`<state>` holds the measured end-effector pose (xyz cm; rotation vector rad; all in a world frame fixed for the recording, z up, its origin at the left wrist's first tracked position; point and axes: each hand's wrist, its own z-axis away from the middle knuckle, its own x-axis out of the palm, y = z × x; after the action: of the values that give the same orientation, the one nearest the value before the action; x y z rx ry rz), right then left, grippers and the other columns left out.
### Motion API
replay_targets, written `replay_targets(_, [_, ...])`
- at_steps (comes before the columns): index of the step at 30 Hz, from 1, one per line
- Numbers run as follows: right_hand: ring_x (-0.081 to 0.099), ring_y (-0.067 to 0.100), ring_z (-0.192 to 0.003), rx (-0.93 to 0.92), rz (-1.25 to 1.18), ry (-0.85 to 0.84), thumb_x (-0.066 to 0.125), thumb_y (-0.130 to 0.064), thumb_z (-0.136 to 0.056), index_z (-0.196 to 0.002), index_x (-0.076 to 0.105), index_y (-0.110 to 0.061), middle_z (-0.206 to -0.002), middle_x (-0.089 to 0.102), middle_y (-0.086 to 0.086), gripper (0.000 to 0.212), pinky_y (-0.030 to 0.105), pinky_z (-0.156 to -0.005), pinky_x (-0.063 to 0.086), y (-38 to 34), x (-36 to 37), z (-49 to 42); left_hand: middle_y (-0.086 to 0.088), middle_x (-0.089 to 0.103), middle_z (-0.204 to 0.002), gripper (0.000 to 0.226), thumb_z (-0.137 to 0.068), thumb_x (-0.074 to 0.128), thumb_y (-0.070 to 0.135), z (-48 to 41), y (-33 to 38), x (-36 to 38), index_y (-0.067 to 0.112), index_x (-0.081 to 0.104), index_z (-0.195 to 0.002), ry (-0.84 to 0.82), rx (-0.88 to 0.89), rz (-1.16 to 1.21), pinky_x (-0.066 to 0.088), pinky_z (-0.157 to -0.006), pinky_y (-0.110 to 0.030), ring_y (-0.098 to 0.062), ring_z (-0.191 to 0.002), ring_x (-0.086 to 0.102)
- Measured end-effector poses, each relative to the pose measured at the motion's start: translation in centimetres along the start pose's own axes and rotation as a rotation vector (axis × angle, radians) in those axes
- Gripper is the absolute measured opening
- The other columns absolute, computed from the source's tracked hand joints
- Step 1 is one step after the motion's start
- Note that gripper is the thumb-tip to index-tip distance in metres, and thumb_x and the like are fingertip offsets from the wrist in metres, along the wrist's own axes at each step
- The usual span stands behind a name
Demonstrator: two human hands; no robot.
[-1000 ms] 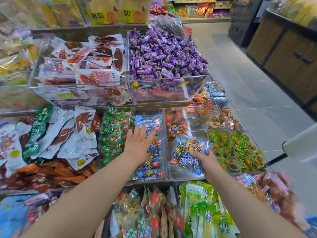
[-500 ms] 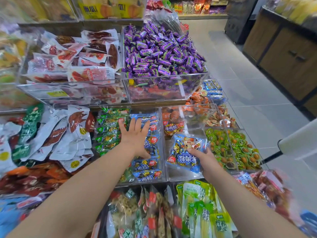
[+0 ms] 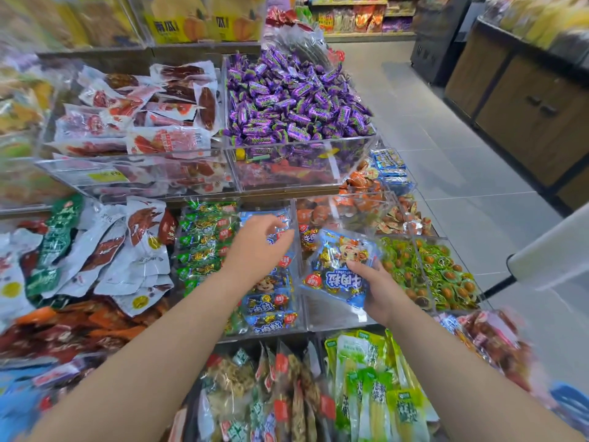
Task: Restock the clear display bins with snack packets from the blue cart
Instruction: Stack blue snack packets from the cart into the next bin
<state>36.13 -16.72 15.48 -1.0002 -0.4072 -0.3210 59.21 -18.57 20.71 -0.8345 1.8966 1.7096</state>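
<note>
Shop shelves are being restocked by hand.
Right hand (image 3: 379, 288) is gripping a likely light, slippery blue packet (image 3: 341, 269) by its lower edge over a near-empty bin (image 3: 331, 317); left hand (image 3: 255, 250) is hovering, fingers curled, over neighbouring packets (image 3: 271, 307), grasp unclear.

A snack shop, seen from its selling aisle. Tiered clear display bins (image 3: 299, 145) heaped loose with wrapped goods: purple candies (image 3: 296, 100) at 12 o'clock, vacuum-packed meat snacks (image 3: 143, 116) at 10 o'clock, green-wrapped pieces (image 3: 430, 272) at 3 o'clock. Yellow label (image 3: 106, 177) stuck on a bin front at 10 o'clock. Pumpkin-printed yellow boxes (image 3: 197, 23) stacked behind at 11 o'clock. Tiled aisle floor (image 3: 462, 173) running off at 1 o'clock toward stocked shelves (image 3: 357, 17), with a wood-fronted display counter (image 3: 526, 116) along 2 o'clock.
</note>
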Motion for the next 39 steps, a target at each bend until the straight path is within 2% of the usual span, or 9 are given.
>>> replay_targets(4, [0.068, 0.029, -0.093, -0.027, -0.047, 0.010, 0.073, -0.012, -0.069, -0.134, 0.040, -0.012, -0.110, 0.069, 0.013, 0.073, 0.044, -0.079, 0.056, 0.7, 2.2, 0.3, 0.005, 0.063, -0.096, 0.047, -0.068, 0.075, 0.059, 2.3, 1.4, 0.6, 0.023, 0.055, -0.092, -0.436, -0.429, 0.236, 0.055, -0.058, -0.029, -0.008, -0.075, 0.064])
replay_targets(8, [0.068, 0.024, -0.089, -0.045, -0.043, 0.035, 0.070, -0.010, -0.079, -0.128, 0.042, -0.014, -0.106, 0.069, 0.010, 0.057, 0.040, -0.073, 0.057, 1.3, 3.5, 0.5, -0.007, 0.065, -0.081, 0.041, -0.069, 0.085, 0.013, 4.2, 0.9, 1.6, 0.010, 0.052, -0.093, -0.296, -0.672, 0.695, 0.058, -0.059, -0.030, -0.014, -0.057, 0.059])
replay_targets(12, [0.070, 0.020, -0.077, -0.042, -0.046, 0.031, 0.064, -0.019, -0.086, -0.108, 0.053, -0.016, -0.097, 0.070, 0.006, 0.025, 0.039, -0.066, 0.056, 1.3, 3.1, 0.8, 0.002, 0.068, -0.062, 0.023, -0.071, 0.080, 0.006, 4.3, -0.5, 0.6, 0.009, 0.062, -0.086, -0.182, -0.757, 0.890, 0.054, -0.060, -0.025, -0.013, -0.060, 0.060])
replay_targets(16, [0.067, 0.030, -0.093, -0.009, -0.011, -0.034, 0.066, -0.020, -0.084, -0.115, 0.056, -0.014, -0.109, 0.069, 0.013, 0.034, 0.047, -0.077, 0.055, 1.3, 2.1, 1.3, 0.000, 0.071, -0.075, 0.018, -0.077, 0.073, 0.002, 3.9, -1.8, -1.3, 0.017, 0.069, -0.088, -0.196, -0.720, 0.953, 0.053, -0.070, -0.032, -0.016, -0.070, 0.065])
replay_targets(19, [0.056, 0.033, -0.091, 0.060, 0.190, -0.047, 0.073, -0.024, -0.075, -0.122, 0.053, -0.008, -0.114, 0.064, 0.015, 0.054, 0.041, -0.080, 0.044, 2.1, 2.2, 1.8, -0.002, 0.074, -0.092, 0.024, -0.073, 0.078, 0.010, 3.9, -1.9, -1.3, 0.022, 0.069, -0.092, -0.242, -0.639, 0.860, 0.056, -0.077, -0.035, -0.018, -0.082, 0.070])
replay_targets(22, [0.050, 0.022, -0.065, 0.047, 0.282, -0.036, 0.068, -0.012, -0.082, -0.108, 0.059, -0.013, -0.091, 0.072, 0.003, 0.027, 0.026, -0.056, 0.034, 2.6, 2.5, 1.9, -0.003, 0.069, -0.104, 0.036, -0.070, 0.082, 0.030, 4.2, -0.7, -0.6, 0.020, 0.063, -0.099, -0.143, -0.605, 0.741, 0.054, -0.062, -0.028, -0.017, -0.080, 0.064])
replay_targets(25, [0.048, 0.023, -0.070, 0.018, 0.221, 0.016, 0.068, -0.010, -0.082, -0.098, 0.061, -0.018, -0.090, 0.073, 0.005, 0.019, 0.032, -0.063, 0.033, 2.8, 2.4, 1.5, 0.011, 0.056, -0.119, 0.068, -0.058, 0.077, 0.052, 4.6, 0.2, -0.7, 0.018, 0.061, -0.115, -0.222, -0.559, 0.733, 0.042, -0.082, -0.024, -0.010, -0.101, 0.053])
replay_targets(31, [0.066, 0.025, -0.082, -0.055, 0.166, 0.049, 0.069, -0.014, -0.083, -0.099, 0.060, -0.017, -0.094, 0.073, 0.006, 0.019, 0.038, -0.075, 0.047, 2.4, 2.3, 1.2, 0.012, 0.039, -0.114, 0.068, -0.079, 0.074, 0.003, 5.2, 0.6, -0.9, 0.034, 0.042, -0.131, -0.447, -0.478, 0.649, 0.061, -0.065, -0.036, -0.019, -0.076, 0.073])
replay_targets(39, [0.071, 0.020, -0.073, -0.050, 0.151, 0.125, 0.068, -0.018, -0.085, -0.101, 0.058, -0.015, -0.086, 0.074, 0.004, 0.019, 0.030, -0.060, 0.054, 2.6, 0.4, 0.9, -0.005, 0.034, -0.150, 0.067, -0.083, 0.068, 0.008, -0.6, -0.4, -6.0, 0.023, 0.039, -0.141, -0.629, -0.206, -0.391, 0.058, -0.065, -0.035, -0.017, -0.079, 0.065])
